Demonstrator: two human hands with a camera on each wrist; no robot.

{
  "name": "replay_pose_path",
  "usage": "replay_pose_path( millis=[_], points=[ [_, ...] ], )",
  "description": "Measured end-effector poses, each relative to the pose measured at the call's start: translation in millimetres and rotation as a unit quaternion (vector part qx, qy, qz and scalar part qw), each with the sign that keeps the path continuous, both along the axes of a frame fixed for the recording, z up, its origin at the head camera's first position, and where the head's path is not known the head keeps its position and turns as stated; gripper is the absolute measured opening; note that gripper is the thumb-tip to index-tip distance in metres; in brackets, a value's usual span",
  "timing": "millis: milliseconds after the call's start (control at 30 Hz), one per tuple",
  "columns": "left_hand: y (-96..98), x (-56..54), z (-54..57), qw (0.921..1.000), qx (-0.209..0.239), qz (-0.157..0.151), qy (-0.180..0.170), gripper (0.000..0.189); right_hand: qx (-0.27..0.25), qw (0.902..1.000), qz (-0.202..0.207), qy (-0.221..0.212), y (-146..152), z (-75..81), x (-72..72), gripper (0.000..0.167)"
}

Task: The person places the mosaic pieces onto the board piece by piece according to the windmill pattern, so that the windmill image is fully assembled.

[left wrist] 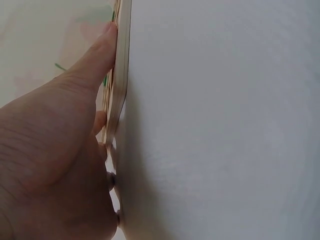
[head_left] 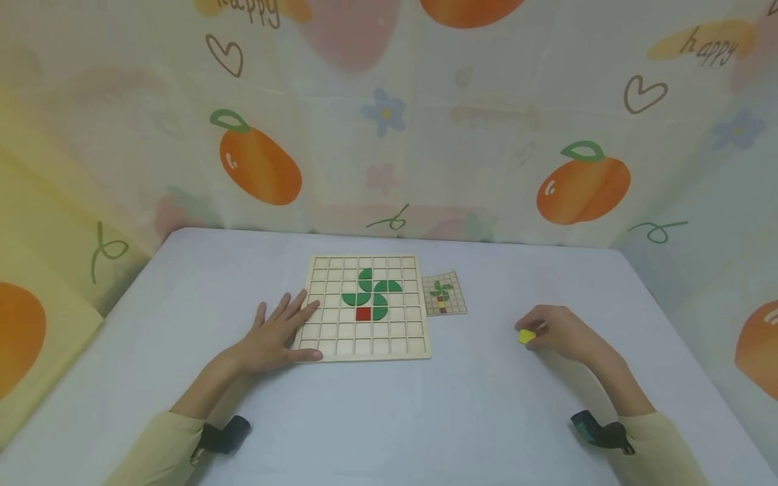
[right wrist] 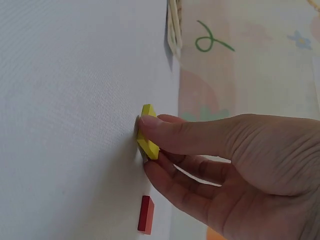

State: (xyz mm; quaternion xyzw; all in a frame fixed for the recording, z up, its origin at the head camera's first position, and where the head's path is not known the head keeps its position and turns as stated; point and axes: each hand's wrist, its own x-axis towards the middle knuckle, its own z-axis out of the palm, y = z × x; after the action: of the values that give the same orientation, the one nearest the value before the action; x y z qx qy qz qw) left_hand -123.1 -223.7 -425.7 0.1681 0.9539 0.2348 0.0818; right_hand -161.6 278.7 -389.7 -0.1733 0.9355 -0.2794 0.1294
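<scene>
A wooden grid board (head_left: 398, 343) lies on the table, bearing several green quarter-round pieces (head_left: 379, 309) in a pinwheel and one red square (head_left: 362, 314) below them. My left hand (head_left: 276, 337) rests at the board's left edge, fingers spread, thumb over the front left corner. Well right of the board, my right hand (head_left: 556, 331) pinches a yellow block (right wrist: 148, 145) between thumb and fingers, close to the tabletop. A red block (right wrist: 146, 215) lies near that hand in the right wrist view; in the head view it is hidden.
A small pattern card (head_left: 457, 302) touches the board's right side, printed with a green pinwheel over red and yellow squares. White cloth covers the table (head_left: 474, 418). A fruit-printed curtain (head_left: 425, 155) hangs behind it and along both sides.
</scene>
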Motion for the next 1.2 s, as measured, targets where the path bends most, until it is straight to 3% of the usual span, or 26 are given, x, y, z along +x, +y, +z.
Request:
replay_pose_path(
  millis=[767, 1200],
  points=[
    [0.9, 0.7, 1.2, 1.0000, 0.002, -0.001, 0.004, 0.098, -0.032, 0.9977, 0.005, 0.059, -1, -13.0, 0.0, 0.022],
    [1.6, 1.3, 2.1, 1.0000, 0.000, 0.000, 0.005, 0.098, -0.061, 0.9969, -0.002, 0.051, -23, -10.5, -3.6, 0.018]
  ],
)
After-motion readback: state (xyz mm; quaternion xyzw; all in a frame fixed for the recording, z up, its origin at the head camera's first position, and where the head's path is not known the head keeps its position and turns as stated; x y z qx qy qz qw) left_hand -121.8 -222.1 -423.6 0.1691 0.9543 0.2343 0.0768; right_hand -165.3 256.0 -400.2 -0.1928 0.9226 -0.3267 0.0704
